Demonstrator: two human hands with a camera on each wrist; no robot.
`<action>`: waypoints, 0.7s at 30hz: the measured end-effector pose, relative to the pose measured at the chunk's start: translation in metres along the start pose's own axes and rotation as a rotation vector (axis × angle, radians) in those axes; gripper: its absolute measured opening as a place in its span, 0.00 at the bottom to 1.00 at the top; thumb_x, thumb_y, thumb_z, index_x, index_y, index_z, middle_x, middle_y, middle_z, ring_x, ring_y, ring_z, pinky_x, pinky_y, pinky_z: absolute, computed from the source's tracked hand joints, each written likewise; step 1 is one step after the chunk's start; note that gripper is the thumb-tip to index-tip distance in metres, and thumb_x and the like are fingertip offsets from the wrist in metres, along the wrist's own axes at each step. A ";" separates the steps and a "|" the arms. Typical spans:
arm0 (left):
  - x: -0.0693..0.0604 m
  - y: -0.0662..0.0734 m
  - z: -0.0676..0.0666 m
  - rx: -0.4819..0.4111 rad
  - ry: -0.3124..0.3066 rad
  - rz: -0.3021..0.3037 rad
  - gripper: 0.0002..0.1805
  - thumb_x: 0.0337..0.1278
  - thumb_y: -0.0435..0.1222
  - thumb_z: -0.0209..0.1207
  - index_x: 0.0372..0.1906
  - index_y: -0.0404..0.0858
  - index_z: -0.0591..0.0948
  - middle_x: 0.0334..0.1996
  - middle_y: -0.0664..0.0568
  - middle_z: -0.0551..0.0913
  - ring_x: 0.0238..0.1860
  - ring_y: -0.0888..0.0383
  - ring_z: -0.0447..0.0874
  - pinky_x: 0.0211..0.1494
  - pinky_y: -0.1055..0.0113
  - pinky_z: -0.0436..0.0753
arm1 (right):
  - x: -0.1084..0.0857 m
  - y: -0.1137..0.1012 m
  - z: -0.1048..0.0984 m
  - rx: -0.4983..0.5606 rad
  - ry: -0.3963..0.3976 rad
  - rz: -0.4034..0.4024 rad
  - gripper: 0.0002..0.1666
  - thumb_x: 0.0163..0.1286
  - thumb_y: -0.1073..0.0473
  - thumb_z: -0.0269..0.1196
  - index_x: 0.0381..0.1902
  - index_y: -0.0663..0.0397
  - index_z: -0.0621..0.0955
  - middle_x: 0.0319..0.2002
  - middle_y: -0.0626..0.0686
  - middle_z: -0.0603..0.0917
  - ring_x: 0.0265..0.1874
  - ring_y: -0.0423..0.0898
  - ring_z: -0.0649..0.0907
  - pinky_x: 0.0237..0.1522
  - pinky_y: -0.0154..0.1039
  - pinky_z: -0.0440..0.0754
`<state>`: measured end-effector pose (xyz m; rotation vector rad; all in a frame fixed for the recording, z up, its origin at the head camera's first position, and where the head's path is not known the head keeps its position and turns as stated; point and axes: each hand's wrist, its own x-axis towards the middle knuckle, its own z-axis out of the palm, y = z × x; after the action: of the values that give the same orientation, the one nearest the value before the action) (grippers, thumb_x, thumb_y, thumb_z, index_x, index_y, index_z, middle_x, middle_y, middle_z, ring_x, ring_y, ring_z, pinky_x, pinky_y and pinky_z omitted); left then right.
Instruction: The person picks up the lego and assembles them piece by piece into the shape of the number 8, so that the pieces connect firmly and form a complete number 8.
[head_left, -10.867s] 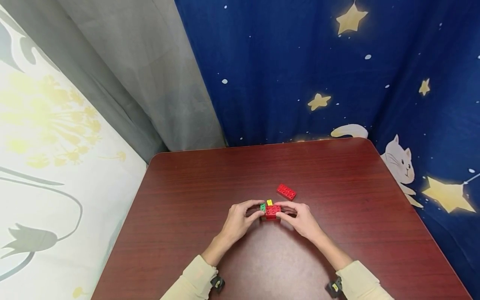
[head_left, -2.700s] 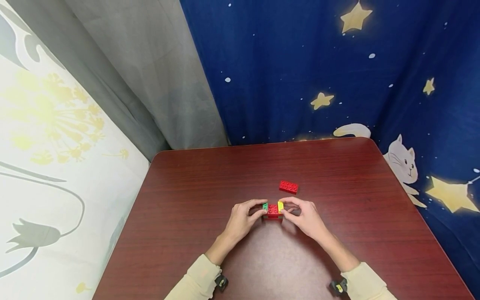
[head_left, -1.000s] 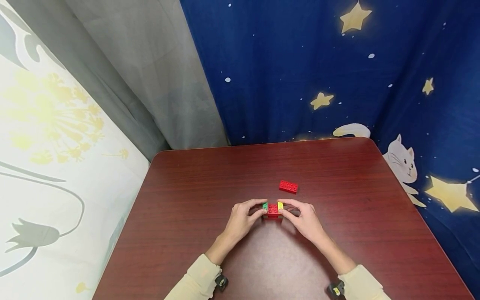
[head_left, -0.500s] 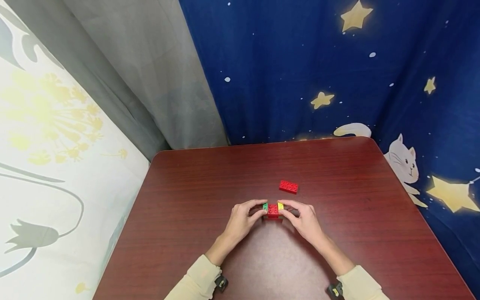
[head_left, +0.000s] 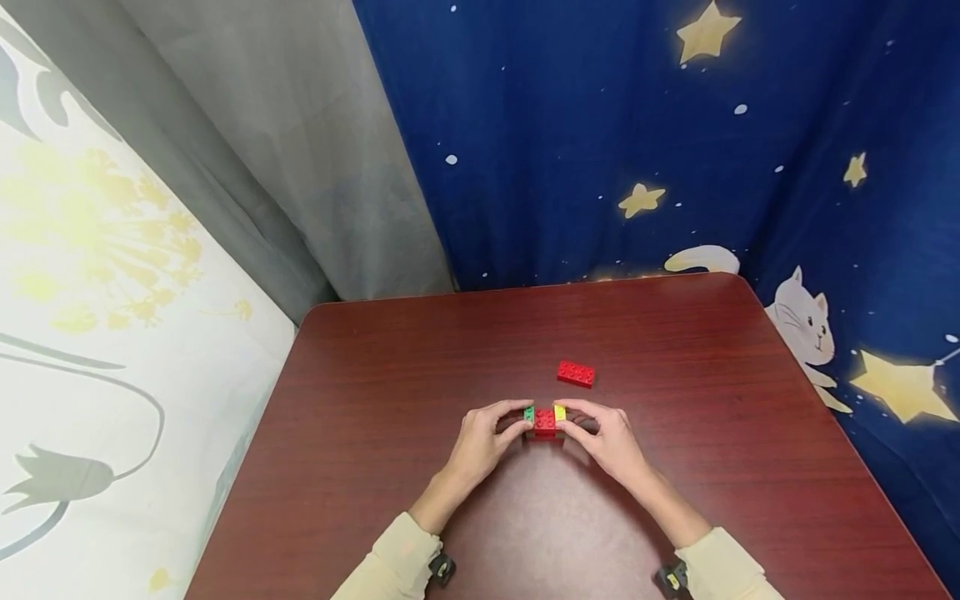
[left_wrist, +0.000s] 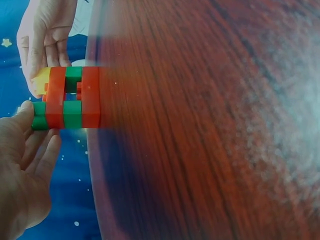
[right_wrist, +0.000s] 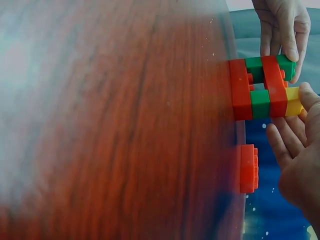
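Observation:
A small tower of toy building bricks stands on the table between both hands. Its base is a long red brick [left_wrist: 91, 105], topped by two green bricks [left_wrist: 73, 115] with a gap between them. Across these lies the upper red brick [left_wrist: 56, 100], its middle studs bare in the head view. My left hand [head_left: 478, 440] pinches the top green brick [head_left: 529, 414] at the left end between thumb and fingers. At the right end, the yellow brick [right_wrist: 293, 102] sits on the upper red brick, pinched by my right hand [head_left: 613, 443].
A loose red brick [head_left: 576, 374] lies behind the tower, slightly to the right. The dark red-brown table [head_left: 390, 367] has its far edge against a grey curtain [head_left: 300, 150] and a blue starry curtain [head_left: 570, 142].
The yellow brick, earlier behind the tower, now sits on its right end. My right hand has shifted from the red brick to the yellow one. Over the last second, hardly anything moves.

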<state>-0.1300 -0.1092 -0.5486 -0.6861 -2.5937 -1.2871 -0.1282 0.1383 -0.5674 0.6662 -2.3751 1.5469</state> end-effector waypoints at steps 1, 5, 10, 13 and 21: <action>-0.001 -0.001 0.000 0.003 0.000 -0.001 0.19 0.63 0.39 0.73 0.59 0.43 0.89 0.52 0.52 0.91 0.53 0.53 0.91 0.52 0.60 0.89 | 0.000 0.000 0.000 -0.009 -0.006 -0.005 0.21 0.65 0.65 0.77 0.56 0.55 0.89 0.46 0.50 0.92 0.38 0.43 0.91 0.42 0.36 0.89; 0.000 -0.002 -0.001 0.011 -0.006 0.009 0.19 0.64 0.39 0.73 0.59 0.42 0.89 0.52 0.52 0.91 0.53 0.53 0.91 0.52 0.59 0.89 | 0.004 0.000 -0.005 -0.028 -0.033 -0.003 0.20 0.67 0.62 0.76 0.57 0.54 0.89 0.44 0.49 0.92 0.37 0.42 0.91 0.40 0.40 0.89; 0.001 0.000 -0.002 0.021 -0.014 -0.002 0.19 0.65 0.40 0.73 0.59 0.44 0.89 0.52 0.53 0.91 0.53 0.57 0.90 0.53 0.63 0.88 | 0.012 0.005 -0.015 -0.036 -0.032 0.029 0.21 0.70 0.62 0.75 0.60 0.56 0.87 0.51 0.51 0.91 0.41 0.48 0.91 0.42 0.42 0.89; 0.001 0.002 -0.002 0.028 -0.014 -0.006 0.19 0.64 0.40 0.73 0.59 0.44 0.89 0.52 0.54 0.91 0.54 0.59 0.90 0.54 0.64 0.88 | 0.019 0.013 -0.020 -0.098 0.020 -0.012 0.26 0.65 0.65 0.78 0.61 0.57 0.87 0.54 0.53 0.91 0.45 0.54 0.91 0.47 0.48 0.89; 0.000 0.003 -0.002 0.027 -0.011 -0.013 0.19 0.65 0.41 0.73 0.60 0.44 0.89 0.52 0.54 0.91 0.54 0.61 0.89 0.54 0.66 0.87 | 0.035 0.032 -0.026 -0.238 0.110 0.027 0.32 0.61 0.64 0.81 0.64 0.58 0.85 0.57 0.59 0.89 0.50 0.59 0.90 0.52 0.58 0.86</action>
<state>-0.1290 -0.1096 -0.5450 -0.6751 -2.6234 -1.2534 -0.1757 0.1635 -0.5674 0.4858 -2.4408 1.2475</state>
